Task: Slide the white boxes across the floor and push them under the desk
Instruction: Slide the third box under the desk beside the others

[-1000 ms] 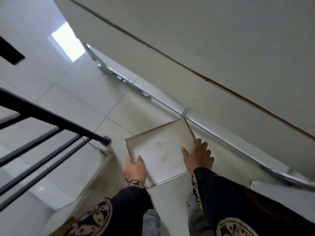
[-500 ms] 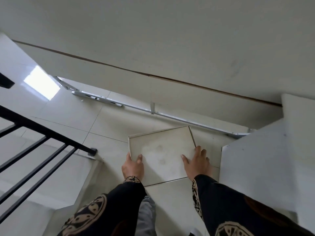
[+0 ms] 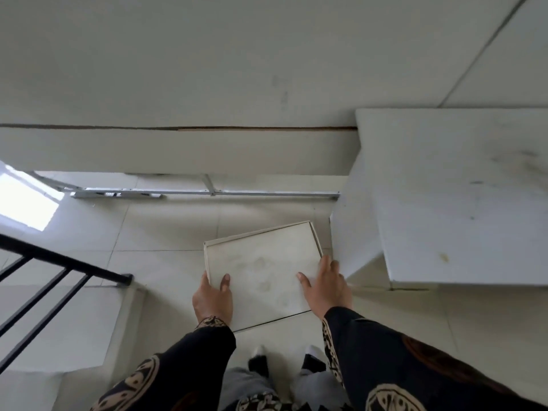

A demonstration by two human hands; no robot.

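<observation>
A flat white box (image 3: 262,269) with a thin raised rim lies on the tiled floor in front of me. My left hand (image 3: 212,298) grips its near left edge, thumb on top. My right hand (image 3: 324,287) presses on its right side with fingers spread over the edge. The white desk top (image 3: 178,63) fills the upper half of the view, its front panel (image 3: 178,149) hanging above the floor. The box's far edge is short of the desk's front edge.
A taller white box or cabinet (image 3: 456,197) stands right of the flat box, almost touching it. A metal floor bar (image 3: 207,192) of the desk frame runs under the desk. A black railing (image 3: 59,262) and a step drop lie to the left. My feet (image 3: 284,360) show below.
The view has swung so the desk edge is level and the tall white box fills the right. The flat box has turned slightly clockwise and sits closer to that box, both hands still on it.
</observation>
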